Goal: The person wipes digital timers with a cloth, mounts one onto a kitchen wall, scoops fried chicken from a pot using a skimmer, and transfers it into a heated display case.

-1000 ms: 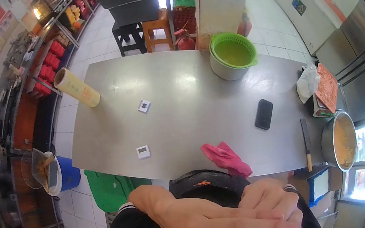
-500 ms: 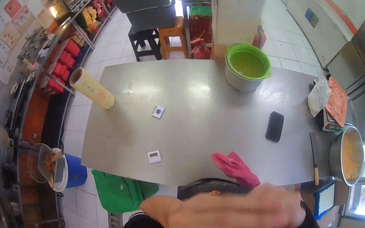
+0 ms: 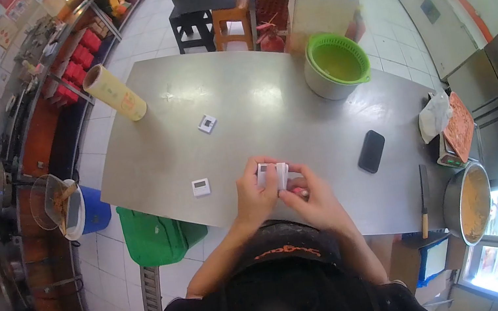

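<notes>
Both hands meet over the near edge of the steel table (image 3: pixel 245 136). My left hand (image 3: pixel 255 196) is closed on a small white device with a grey display (image 3: pixel 263 170). From the other side, my right hand (image 3: pixel 315 196) grips a white piece (image 3: pixel 282 176) right against it; whether the two are joined I cannot tell. Something pink shows by the right fingers, mostly hidden. A similar white display device (image 3: pixel 201 187) lies to the left of my hands, and another white device (image 3: pixel 207 123) lies farther back.
A black phone (image 3: pixel 371 152) and a knife (image 3: pixel 425 198) lie to the right, near a metal bowl (image 3: pixel 469 203). Farther back stand a green-rimmed bucket (image 3: pixel 335 67) and a roll of plastic film (image 3: pixel 115 94). A green bin (image 3: pixel 160 234) is below the left edge.
My hands have moved forward from close to my body to over the table edge, now around the white device. The pink cloth is now mostly out of sight. The view has tilted down.
</notes>
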Tool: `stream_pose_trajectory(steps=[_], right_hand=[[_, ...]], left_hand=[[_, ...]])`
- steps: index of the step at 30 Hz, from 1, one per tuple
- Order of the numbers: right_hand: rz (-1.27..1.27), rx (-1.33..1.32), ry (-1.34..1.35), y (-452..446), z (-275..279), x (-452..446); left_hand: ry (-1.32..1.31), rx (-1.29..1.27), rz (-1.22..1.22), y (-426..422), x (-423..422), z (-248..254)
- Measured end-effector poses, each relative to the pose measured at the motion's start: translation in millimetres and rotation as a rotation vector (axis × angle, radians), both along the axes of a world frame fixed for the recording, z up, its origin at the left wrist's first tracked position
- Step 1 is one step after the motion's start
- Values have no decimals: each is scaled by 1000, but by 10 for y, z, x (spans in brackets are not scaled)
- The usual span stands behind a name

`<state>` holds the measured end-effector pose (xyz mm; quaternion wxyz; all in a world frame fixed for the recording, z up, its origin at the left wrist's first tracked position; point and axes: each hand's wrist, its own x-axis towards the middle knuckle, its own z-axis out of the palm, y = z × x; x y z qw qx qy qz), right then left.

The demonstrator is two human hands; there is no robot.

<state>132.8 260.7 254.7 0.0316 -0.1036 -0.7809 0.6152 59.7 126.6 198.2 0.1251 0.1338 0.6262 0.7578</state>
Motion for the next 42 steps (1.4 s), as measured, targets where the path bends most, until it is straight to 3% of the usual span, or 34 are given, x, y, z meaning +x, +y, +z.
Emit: stream_pose_trajectory(steps=[2, 3, 5, 6, 8, 9, 11, 14, 15, 18, 20, 21, 23, 25, 27, 30, 32, 33, 35, 42], right_hand=[[91, -279, -162, 110, -511, -117], [117, -371, -220, 166, -812, -169], [241, -171, -333, 292, -1591, -248], [243, -167, -328, 327, -1902, -264], [74, -100, -274, 367, -2427, -263], [76, -108, -280, 394, -2634, -284], [93, 499, -344, 458, -2885, -368], [124, 702, -498, 368, -2295, -431], [133, 700, -498, 355, -2327, -427], [41, 830, -327, 440, -2261, -376], [146, 229, -76, 489, -1552, -266], [144, 233, -83, 468, -1254, -202], [144, -238, 40, 341, -709, -68], [107, -322, 20, 271, -306, 15], [75, -411, 5, 240, -187, 63], [109, -277, 43, 200, -115, 92], [176, 277, 202, 187, -16, 83], [177, 275, 204, 154, -27, 75], [60, -37, 134, 43, -55, 68], [38, -71, 89, -20, -63, 43]], left_hand=[[210, -487, -111, -70, -81, -295], [205, -488, -115, -86, -91, -574], [176, -530, 11, -113, -116, -1182], [181, -528, 15, -140, -135, -1370], [-121, -312, 158, -216, -139, -1606], [-126, -319, 158, -250, -119, -1617], [-186, -260, 67, -298, -104, -1625], [-63, -204, -15, -312, -65, -1306], [-67, -208, -8, -326, -43, -1172], [-110, -172, -91, -285, -55, -769], [62, -225, -145, -305, -58, -562], [57, -220, -148, -310, -55, -484], [-34, -160, -192, -312, -52, -338], [2, -164, -215, -309, -50, -139], [40, -171, -232, -295, -61, -13], [88, -241, -263, -314, -68, 115], [194, -334, -269, -310, -67, 193], [195, -336, -269, -309, -69, 165], [225, -285, -256, -301, -57, 78], [225, -260, -232, -320, -47, 70]])
